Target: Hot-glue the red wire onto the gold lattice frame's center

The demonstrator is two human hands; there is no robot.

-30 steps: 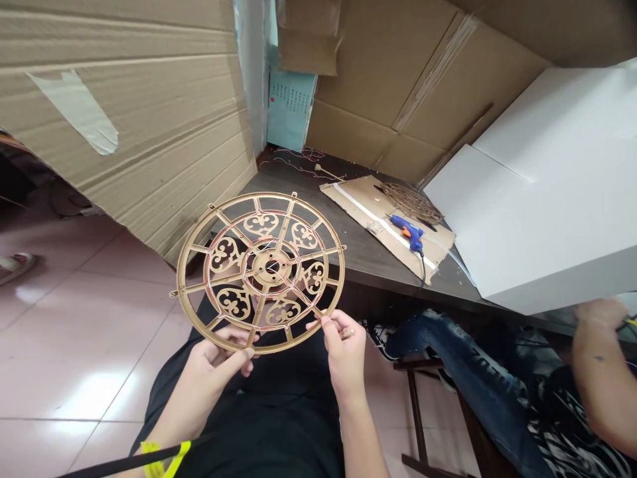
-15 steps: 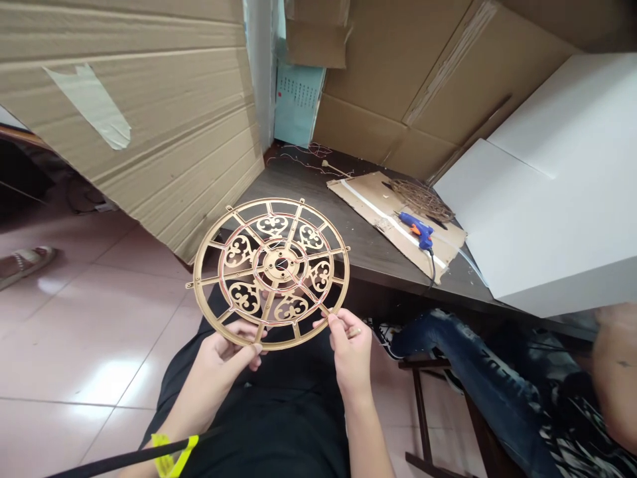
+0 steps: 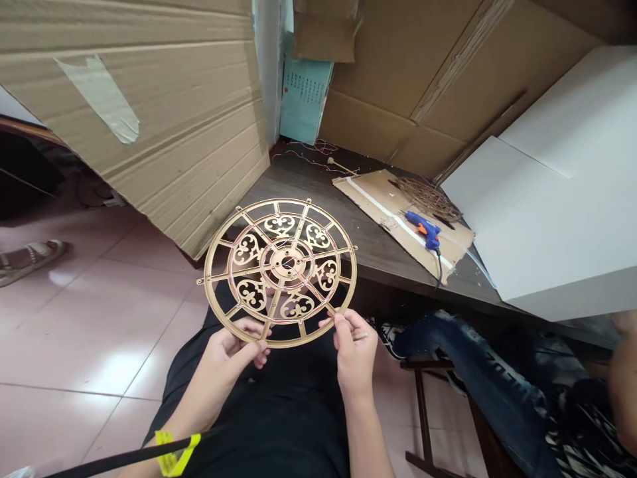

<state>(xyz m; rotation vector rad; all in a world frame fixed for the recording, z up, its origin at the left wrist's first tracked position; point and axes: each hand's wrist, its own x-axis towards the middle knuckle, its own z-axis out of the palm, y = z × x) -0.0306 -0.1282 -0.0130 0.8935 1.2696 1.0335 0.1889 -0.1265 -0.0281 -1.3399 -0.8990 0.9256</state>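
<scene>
A round gold openwork frame (image 3: 280,267), with heart-shaped scrollwork and small tabs on its rim, is held tilted above my lap. Thin red and white wires run along its inner rings and some spokes. My left hand (image 3: 229,355) pinches the near rim at the lower left, thumb on top and fingers underneath. At the lower right, my right hand (image 3: 355,355) grips the rim between thumb and fingers. A small tan stick-like piece (image 3: 359,336) also shows in that hand. The frame's far edge overlaps the dark table (image 3: 303,189) in view.
On the table, a cardboard sheet (image 3: 368,192) bears a blue glue gun (image 3: 423,229) and a brown openwork disc (image 3: 428,198). Loose wires (image 3: 323,147) lie behind. A cardboard panel (image 3: 174,133) stands left, a white box (image 3: 557,186) right. Another person's jeans-clad leg (image 3: 462,345) is at right.
The whole scene sits slightly further right in view, as the camera has turned a little. Both hands keep their hold on the gold frame, whose tilt looks about the same.
</scene>
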